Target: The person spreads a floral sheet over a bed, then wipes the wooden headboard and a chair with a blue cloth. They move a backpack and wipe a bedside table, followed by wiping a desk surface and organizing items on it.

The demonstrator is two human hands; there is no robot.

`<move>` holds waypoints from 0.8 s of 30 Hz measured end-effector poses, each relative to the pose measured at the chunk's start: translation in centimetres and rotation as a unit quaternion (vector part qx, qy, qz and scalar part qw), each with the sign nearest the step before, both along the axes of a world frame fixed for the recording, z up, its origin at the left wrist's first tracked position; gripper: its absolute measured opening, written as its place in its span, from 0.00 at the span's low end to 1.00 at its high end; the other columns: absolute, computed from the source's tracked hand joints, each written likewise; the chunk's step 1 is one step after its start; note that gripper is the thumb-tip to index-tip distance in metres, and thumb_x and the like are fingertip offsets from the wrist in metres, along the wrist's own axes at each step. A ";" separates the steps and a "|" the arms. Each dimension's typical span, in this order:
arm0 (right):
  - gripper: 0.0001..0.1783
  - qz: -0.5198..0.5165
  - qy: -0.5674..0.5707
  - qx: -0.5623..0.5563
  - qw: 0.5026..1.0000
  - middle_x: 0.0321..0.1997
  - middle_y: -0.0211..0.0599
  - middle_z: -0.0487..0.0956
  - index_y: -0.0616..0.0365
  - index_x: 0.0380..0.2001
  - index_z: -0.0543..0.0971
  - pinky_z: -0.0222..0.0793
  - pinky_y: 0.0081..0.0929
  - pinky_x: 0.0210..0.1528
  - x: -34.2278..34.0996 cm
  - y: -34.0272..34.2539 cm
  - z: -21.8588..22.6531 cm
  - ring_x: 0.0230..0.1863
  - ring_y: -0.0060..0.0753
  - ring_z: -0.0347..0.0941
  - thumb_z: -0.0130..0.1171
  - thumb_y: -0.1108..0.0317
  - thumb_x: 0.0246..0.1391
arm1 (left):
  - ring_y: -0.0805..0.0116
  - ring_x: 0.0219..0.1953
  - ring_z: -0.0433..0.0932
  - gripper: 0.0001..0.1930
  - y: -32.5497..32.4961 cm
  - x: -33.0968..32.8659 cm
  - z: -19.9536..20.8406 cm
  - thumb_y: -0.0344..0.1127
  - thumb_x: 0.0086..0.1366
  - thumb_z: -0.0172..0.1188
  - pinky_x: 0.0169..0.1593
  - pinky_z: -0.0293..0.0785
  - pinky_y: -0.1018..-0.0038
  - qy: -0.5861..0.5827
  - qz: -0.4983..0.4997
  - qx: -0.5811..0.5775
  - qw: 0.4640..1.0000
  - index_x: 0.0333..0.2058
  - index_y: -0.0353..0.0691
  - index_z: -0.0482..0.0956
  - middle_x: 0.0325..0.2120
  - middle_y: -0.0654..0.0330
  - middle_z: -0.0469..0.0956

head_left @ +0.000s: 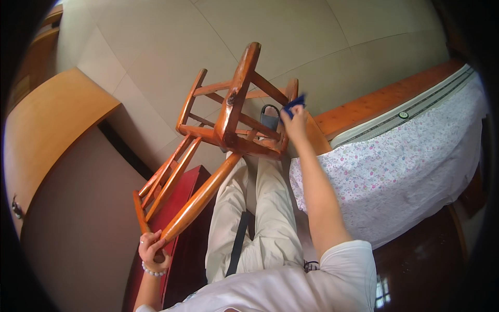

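A glossy orange-brown wooden chair (240,99) is tipped over in front of me, its legs pointing away and its slatted back toward me. My left hand (153,251), with a beaded bracelet at the wrist, is closed around the end of the chair's back post at lower left. My right hand (296,122) is closed on a dark blue cloth (294,106), held beside the chair's right-hand leg. I cannot tell whether the cloth touches the wood.
A bed or bench with a floral cloth (384,161) and wooden rail (384,99) stands at right. At left is a wooden cabinet (57,114); a red box-like piece (196,182) sits beside my legs. My slippered foot (270,117) shows beneath the chair on the tiled floor (156,41).
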State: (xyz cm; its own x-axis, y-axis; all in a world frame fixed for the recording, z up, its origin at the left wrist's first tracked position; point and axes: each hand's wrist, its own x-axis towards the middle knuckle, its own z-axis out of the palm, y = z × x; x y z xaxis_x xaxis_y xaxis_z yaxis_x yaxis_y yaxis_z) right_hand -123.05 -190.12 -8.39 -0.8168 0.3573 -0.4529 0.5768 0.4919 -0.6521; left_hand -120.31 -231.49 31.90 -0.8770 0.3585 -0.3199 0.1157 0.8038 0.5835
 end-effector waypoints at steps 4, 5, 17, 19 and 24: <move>0.16 0.062 0.047 -0.015 0.997 0.36 0.41 0.71 0.62 0.31 0.79 0.64 0.41 0.45 2.6 -1.7 3.7 0.41 0.49 0.67 0.63 0.59 0.47 | 0.56 0.28 0.72 0.18 -0.3 -0.4 -0.3 0.23 0.32 0.51 0.33 0.69 0.65 0.021 0.023 0.004 1.000 0.29 0.35 0.74 0.31 0.46 0.77; 0.14 0.115 0.083 0.012 0.990 0.36 0.40 0.71 0.61 0.30 0.79 0.64 0.42 0.44 1.9 -0.6 2.3 0.41 0.48 0.67 0.64 0.60 0.46 | 0.56 0.28 0.73 0.18 -0.2 -0.7 -0.4 0.24 0.32 0.51 0.33 0.69 0.65 0.025 0.015 0.013 0.999 0.30 0.35 0.74 0.31 0.46 0.77; 0.17 -0.007 -0.078 -0.077 0.994 0.38 0.44 0.77 0.66 0.35 0.77 0.69 0.32 0.42 -0.4 0.9 8.2 0.40 0.42 0.75 0.56 0.59 0.58 | 0.54 0.28 0.76 0.14 2.6 -2.9 0.3 0.22 0.33 0.50 0.36 0.74 0.63 0.080 0.031 0.015 0.996 0.25 0.35 0.73 0.28 0.47 0.79; 0.16 -0.099 0.103 -0.156 0.977 0.45 0.40 0.75 0.63 0.38 0.78 0.66 0.30 0.48 -4.4 -2.5 13.5 0.47 0.36 0.71 0.55 0.59 0.59 | 0.48 0.39 0.80 0.13 3.9 -4.4 0.2 0.23 0.32 0.51 0.42 0.76 0.60 0.087 0.023 0.041 0.995 0.24 0.38 0.73 0.29 0.49 0.80; 0.13 0.295 0.230 0.019 0.927 0.47 0.31 0.72 0.58 0.37 0.79 0.56 0.36 0.58 -12.2 -9.3 17.3 0.54 0.41 0.61 0.62 0.64 0.50 | 0.62 0.32 0.83 0.09 5.7 -6.4 0.2 0.26 0.33 0.60 0.31 0.78 0.73 0.126 0.020 0.087 0.988 0.19 0.40 0.73 0.28 0.58 0.81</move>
State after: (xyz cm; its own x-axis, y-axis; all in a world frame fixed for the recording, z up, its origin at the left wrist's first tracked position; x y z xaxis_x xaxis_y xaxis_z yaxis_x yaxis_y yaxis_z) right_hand -135.28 -199.44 8.92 -0.9786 -0.2055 -0.0041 -0.1356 0.6606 -0.7384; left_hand -126.71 -225.76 32.08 -0.9358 0.3516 -0.0251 0.2452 0.7005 0.6702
